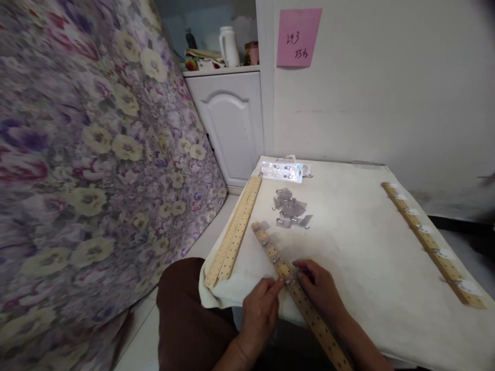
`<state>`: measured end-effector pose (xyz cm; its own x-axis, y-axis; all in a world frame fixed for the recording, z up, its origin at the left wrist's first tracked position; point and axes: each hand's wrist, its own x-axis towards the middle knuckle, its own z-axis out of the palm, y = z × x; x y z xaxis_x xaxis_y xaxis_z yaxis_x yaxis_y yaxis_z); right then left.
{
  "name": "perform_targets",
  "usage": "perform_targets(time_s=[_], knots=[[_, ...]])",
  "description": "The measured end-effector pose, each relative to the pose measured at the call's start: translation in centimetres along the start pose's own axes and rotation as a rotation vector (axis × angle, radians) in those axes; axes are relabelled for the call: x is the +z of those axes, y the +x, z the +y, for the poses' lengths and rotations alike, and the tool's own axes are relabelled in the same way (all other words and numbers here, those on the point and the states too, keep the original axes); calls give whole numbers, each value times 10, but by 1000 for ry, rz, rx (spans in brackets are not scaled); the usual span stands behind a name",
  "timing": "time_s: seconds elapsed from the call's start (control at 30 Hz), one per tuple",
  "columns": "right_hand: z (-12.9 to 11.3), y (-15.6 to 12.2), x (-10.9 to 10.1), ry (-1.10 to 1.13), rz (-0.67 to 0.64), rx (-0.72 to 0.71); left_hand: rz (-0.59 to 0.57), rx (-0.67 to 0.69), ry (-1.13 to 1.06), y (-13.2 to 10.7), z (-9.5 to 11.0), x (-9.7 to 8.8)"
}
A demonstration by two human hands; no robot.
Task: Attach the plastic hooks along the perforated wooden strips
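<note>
A pale wooden strip with rows of dark holes (313,315) lies slantwise over the table's near edge. Several clear adhesive hooks with metal ends are on its upper part, such as a hook (276,259). My left hand (260,308) is closed at the strip's left side, its fingertips pressed by the lowest hook (288,282). At the other side of that hook, my right hand (320,288) has its thumb and forefinger apart, close to the strip's edge. Beyond the strip's far end lies a pile of loose clear hooks (290,207).
Two more perforated strips (236,232) lie along the table's left edge. A strip with hooks (429,241) lies at the right. Clear hook packaging (281,171) is at the back of the cloth-covered table (348,216). A floral curtain (116,144) hangs at left.
</note>
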<state>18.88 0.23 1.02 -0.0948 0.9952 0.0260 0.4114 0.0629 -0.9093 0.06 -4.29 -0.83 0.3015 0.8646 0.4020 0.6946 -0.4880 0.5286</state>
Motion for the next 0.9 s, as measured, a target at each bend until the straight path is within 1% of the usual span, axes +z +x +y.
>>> perform_targets(time_s=[0.37, 0.67, 0.8, 0.9], knots=[[0, 1, 0, -17, -10, -7, -15, -26, 1, -1, 0, 1], [0, 1, 1, -39, 3, -22, -5, -4, 48, -2, -1, 3], [-3, 0, 2, -73, 12, -6, 18, 10, 74, 1, 1, 2], [-5, 0, 2, -100, 9, 6, 14, 10, 84, 2, 2, 2]])
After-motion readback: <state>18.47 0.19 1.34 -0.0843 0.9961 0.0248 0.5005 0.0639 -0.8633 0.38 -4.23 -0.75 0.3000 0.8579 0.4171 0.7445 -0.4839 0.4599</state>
